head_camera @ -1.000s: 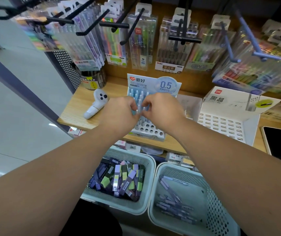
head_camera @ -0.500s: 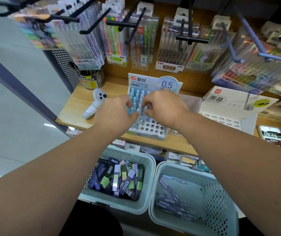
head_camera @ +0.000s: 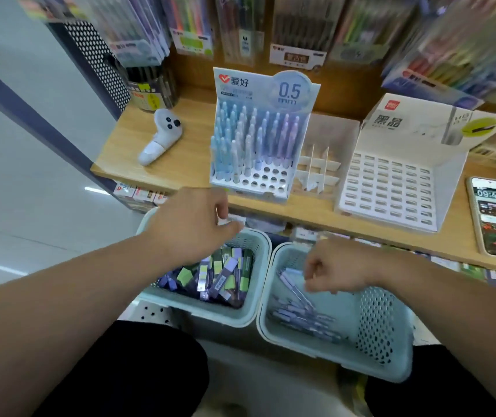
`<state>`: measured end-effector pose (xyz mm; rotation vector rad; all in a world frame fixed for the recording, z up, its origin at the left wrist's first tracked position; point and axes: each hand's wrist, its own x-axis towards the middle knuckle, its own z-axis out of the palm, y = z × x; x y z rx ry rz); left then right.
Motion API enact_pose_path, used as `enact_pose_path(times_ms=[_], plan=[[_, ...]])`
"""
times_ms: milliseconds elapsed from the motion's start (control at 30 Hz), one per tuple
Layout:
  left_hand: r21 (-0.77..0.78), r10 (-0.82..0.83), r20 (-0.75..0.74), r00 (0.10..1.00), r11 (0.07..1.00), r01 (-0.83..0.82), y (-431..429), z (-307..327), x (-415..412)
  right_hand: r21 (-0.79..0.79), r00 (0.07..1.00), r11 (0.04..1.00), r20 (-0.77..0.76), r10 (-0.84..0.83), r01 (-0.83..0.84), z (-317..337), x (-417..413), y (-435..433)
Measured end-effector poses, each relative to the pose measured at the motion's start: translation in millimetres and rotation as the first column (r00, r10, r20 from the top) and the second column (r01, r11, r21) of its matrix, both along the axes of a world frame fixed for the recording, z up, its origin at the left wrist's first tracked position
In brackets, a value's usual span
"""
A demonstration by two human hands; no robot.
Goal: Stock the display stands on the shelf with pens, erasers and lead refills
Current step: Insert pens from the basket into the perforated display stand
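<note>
Wooden shelf [head_camera: 180, 152] holds a half-filled pale-blue pen stand [head_camera: 270, 183]; left hand [head_camera: 192, 227] fingers loose, right hand [head_camera: 341, 266] fingers curled, grip unclear.

I see pens [head_camera: 249, 136] fading pale blue to lilac, stand [head_camera: 266, 179] white. Right basket [head_camera: 376, 320] mint, hole-patterned. Shelf [head_camera: 186, 152] light wood-grain. Controller [head_camera: 162, 136] white. Panel [head_camera: 96, 52] black, white-dotted.

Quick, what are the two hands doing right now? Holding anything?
Left hand: relaxed, loosely curled, holding nothing that shows.
Right hand: fingers curled over the pens in the basket; cannot tell if it grips one.
</note>
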<state>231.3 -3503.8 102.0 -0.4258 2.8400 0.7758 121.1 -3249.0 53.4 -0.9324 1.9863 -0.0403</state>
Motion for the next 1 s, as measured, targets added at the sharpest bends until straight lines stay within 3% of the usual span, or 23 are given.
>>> enact_pose_path(times_ms=[100, 300, 367, 500, 567, 700, 1000], plan=[[0.008, -0.024, 0.198, 0.980, 1.000, 0.023, 3, -23, 22, 0.227, 0.987, 0.961, 0.073, 0.141, -0.155, -47, 3, 11], [0.011, -0.023, 0.351, 0.936, 1.000, 0.020, 9, -66, 44, 0.471, 0.987, 0.872, 0.145, 0.071, -0.132, -133, 11, 30], [0.016, -0.030, 0.352, 0.936, 1.000, 0.026, 19, -78, 43, 0.439, 0.991, 0.889, 0.101, 0.093, -0.128, -150, 17, 32], [0.042, 0.007, 0.302, 0.953, 0.999, -0.020, 54, -109, 38, 0.241, 0.951, 0.952, -0.194, 0.240, -0.191, -163, 20, 37], [0.066, 0.028, 0.328, 0.944, 0.996, -0.052, 73, -124, 38, 0.193, 0.934, 0.959, -0.252, 0.252, -0.207, -174, 21, 43], [0.112, 0.046, 0.385, 0.922, 0.989, -0.096, 97, -150, 38, 0.188, 0.963, 0.969, -0.185, 0.196, -0.161, -195, 24, 56], [0.201, 0.152, 0.349, 0.925, 0.952, -0.232, 97, -164, 49, 0.100, 0.984, 0.995, -0.174, 0.039, -0.021, -226, 42, 53]])
